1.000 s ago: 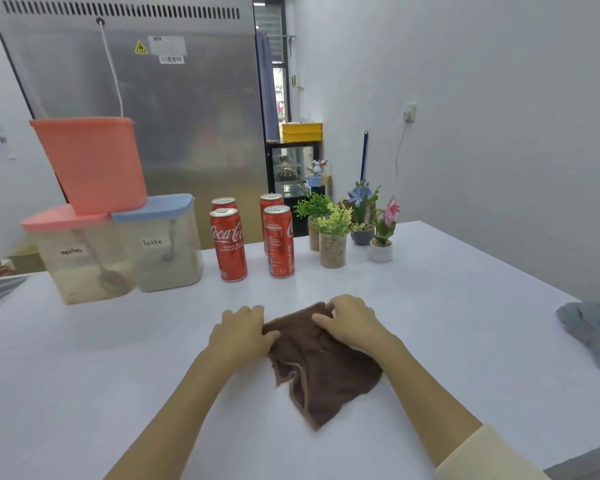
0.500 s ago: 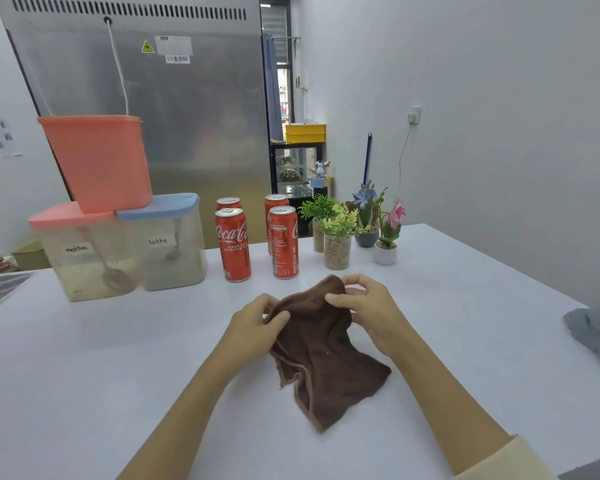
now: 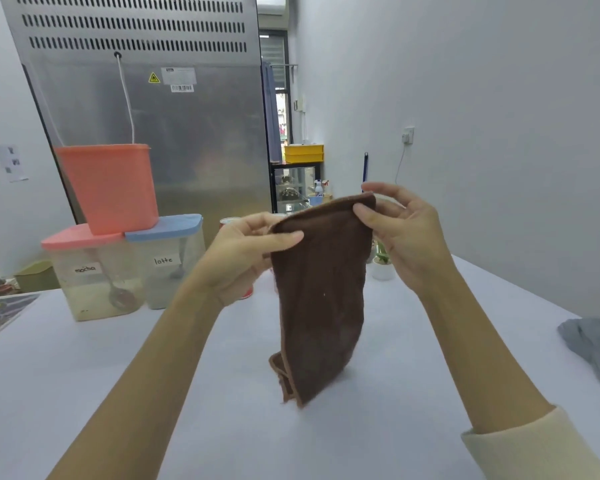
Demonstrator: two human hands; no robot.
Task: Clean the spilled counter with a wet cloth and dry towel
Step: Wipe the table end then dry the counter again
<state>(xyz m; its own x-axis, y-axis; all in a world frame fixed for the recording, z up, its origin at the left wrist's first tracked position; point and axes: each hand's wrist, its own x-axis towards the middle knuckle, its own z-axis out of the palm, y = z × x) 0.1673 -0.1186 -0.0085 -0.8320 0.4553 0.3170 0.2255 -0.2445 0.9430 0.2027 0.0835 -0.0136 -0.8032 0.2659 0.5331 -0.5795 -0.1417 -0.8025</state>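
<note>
Brown cloth (image 3: 321, 299) held up by its top edge, hanging above the counter (image 3: 413, 393).

Left hand (image 3: 243, 254) and right hand (image 3: 404, 233) each pinch a top corner, likely to shake it flat; grey towel (image 3: 593, 348) waits far right of the grip.

A white tabletop (image 3: 84, 375) fills the lower part of the view. Beyond its far edge stands a tall stainless-steel refrigerator (image 3: 174, 133) with rows of ventilation slots along its top, a yellow warning sticker and a barcode label. A plain white wall (image 3: 482, 98) runs along the tabletop's right edge and carries a wall socket (image 3: 408, 135) with a thin cable hanging from it. Between refrigerator and wall a narrow passage opens, where a glass display cabinet (image 3: 293, 188) carries yellow crates (image 3: 303, 153). On the left wall hangs a paper sheet (image 3: 12, 163). The light is even and soft.
</note>
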